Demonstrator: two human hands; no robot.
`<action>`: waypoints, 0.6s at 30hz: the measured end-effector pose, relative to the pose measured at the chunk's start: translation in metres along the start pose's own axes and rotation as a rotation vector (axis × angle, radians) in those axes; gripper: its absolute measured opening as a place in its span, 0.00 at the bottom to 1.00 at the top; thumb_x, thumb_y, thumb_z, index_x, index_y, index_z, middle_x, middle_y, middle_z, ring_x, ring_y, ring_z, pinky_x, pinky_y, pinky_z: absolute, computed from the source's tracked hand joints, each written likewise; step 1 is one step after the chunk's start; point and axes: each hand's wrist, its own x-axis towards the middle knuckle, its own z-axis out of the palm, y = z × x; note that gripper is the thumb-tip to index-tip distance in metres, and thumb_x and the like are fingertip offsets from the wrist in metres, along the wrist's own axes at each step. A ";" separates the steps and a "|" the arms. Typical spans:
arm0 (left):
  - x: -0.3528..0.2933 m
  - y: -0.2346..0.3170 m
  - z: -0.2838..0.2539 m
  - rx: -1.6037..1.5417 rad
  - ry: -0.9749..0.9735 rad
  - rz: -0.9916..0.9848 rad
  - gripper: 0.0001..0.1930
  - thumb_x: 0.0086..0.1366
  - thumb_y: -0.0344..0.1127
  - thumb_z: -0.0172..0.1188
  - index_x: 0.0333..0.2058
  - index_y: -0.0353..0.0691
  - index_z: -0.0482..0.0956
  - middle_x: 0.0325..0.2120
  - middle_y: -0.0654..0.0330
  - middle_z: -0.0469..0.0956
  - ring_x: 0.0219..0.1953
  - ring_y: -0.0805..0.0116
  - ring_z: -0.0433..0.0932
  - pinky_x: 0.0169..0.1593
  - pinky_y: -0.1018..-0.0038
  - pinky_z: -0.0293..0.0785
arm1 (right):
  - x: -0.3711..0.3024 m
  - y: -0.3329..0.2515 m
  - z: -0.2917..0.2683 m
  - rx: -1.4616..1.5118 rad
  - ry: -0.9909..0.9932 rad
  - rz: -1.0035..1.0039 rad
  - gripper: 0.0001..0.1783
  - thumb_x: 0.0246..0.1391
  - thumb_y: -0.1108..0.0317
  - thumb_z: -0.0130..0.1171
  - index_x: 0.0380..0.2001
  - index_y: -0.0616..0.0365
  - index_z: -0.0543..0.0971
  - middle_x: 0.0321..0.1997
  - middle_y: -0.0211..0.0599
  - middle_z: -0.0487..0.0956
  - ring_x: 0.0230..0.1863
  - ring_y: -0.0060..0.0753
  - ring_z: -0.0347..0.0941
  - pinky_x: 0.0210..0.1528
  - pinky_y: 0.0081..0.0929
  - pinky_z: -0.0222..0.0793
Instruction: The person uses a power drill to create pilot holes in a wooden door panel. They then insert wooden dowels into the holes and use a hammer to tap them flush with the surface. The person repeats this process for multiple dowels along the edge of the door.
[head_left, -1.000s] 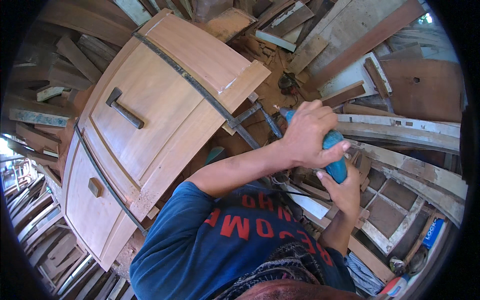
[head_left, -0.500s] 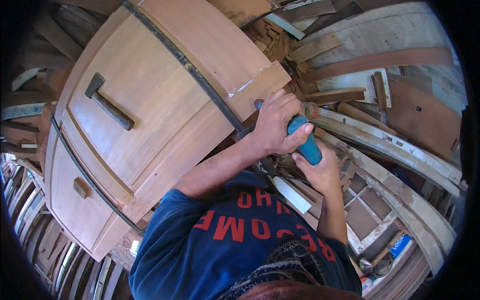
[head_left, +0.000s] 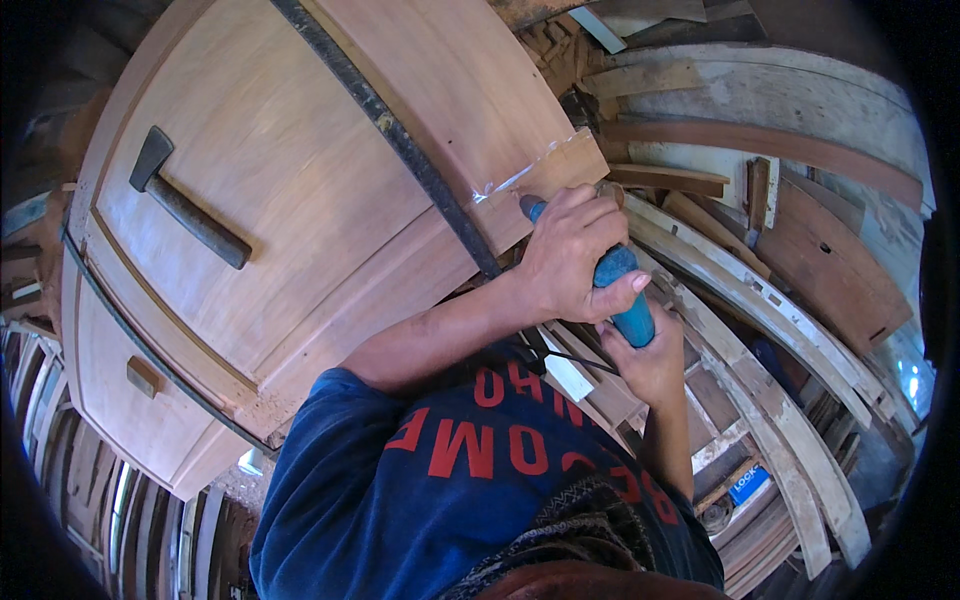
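With its fingers wrapped over the front body of a teal power tool (head_left: 632,320), my left hand (head_left: 578,250) is closed, thumb lying along the casing. Lower down, my right hand (head_left: 648,350) grips the tool's rear end. The tool's nose reaches the corner end of a pale wooden door (head_left: 330,180); its working tip is hidden by the hand and the wood. Next to that nose, a rough white streak (head_left: 515,180) crosses a joint in the door frame. A dark metal bar clamp (head_left: 400,150) spans the door just left of my left hand.
A hatchet-shaped tool (head_left: 190,205) with a wooden handle lies on the door panel. Beyond it are a small wood block (head_left: 142,376) and a second clamp bar (head_left: 150,335). Stacked boards (head_left: 760,300) crowd the right side, with a blue box (head_left: 748,485) among them.
The view has shifted slightly, so the door and clamps appear a little differently placed. Both hands keep the same grip on the power tool, at the same door corner.
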 end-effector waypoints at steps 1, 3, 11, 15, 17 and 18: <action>0.001 -0.002 0.000 -0.003 0.001 -0.004 0.27 0.57 0.60 0.63 0.24 0.38 0.73 0.25 0.52 0.69 0.30 0.51 0.66 0.38 0.57 0.63 | 0.002 -0.001 0.000 0.007 -0.009 0.018 0.15 0.53 0.67 0.72 0.40 0.62 0.80 0.28 0.36 0.81 0.30 0.24 0.75 0.37 0.30 0.74; 0.002 -0.006 -0.001 -0.007 0.008 -0.008 0.27 0.57 0.61 0.63 0.24 0.38 0.73 0.25 0.52 0.69 0.30 0.51 0.66 0.38 0.57 0.63 | 0.006 -0.004 0.000 0.020 -0.028 0.047 0.15 0.53 0.67 0.72 0.40 0.62 0.80 0.28 0.36 0.81 0.30 0.23 0.76 0.36 0.30 0.74; 0.006 -0.009 0.003 -0.015 0.025 -0.034 0.26 0.59 0.60 0.59 0.25 0.38 0.73 0.23 0.53 0.66 0.28 0.53 0.63 0.34 0.59 0.60 | 0.016 -0.007 -0.010 -0.034 -0.058 0.049 0.16 0.51 0.66 0.72 0.39 0.62 0.80 0.29 0.44 0.82 0.30 0.28 0.78 0.37 0.34 0.75; 0.007 -0.007 0.001 -0.024 0.005 -0.093 0.28 0.57 0.61 0.61 0.24 0.38 0.72 0.24 0.52 0.67 0.30 0.52 0.65 0.36 0.58 0.62 | 0.019 -0.011 -0.012 -0.032 -0.046 0.030 0.16 0.50 0.66 0.72 0.38 0.62 0.80 0.28 0.47 0.82 0.29 0.32 0.80 0.36 0.35 0.75; 0.007 -0.010 0.000 -0.016 0.016 -0.074 0.28 0.57 0.61 0.61 0.24 0.37 0.72 0.24 0.52 0.67 0.30 0.52 0.64 0.35 0.58 0.62 | 0.020 -0.009 -0.010 -0.034 -0.031 0.005 0.16 0.49 0.67 0.72 0.38 0.62 0.80 0.27 0.47 0.81 0.28 0.34 0.80 0.35 0.36 0.75; 0.007 -0.012 0.000 -0.011 0.022 -0.062 0.28 0.56 0.61 0.61 0.24 0.37 0.72 0.24 0.52 0.67 0.29 0.52 0.64 0.35 0.58 0.62 | 0.020 -0.009 -0.010 -0.035 -0.023 -0.010 0.16 0.49 0.67 0.72 0.38 0.62 0.80 0.26 0.48 0.81 0.28 0.34 0.80 0.35 0.36 0.75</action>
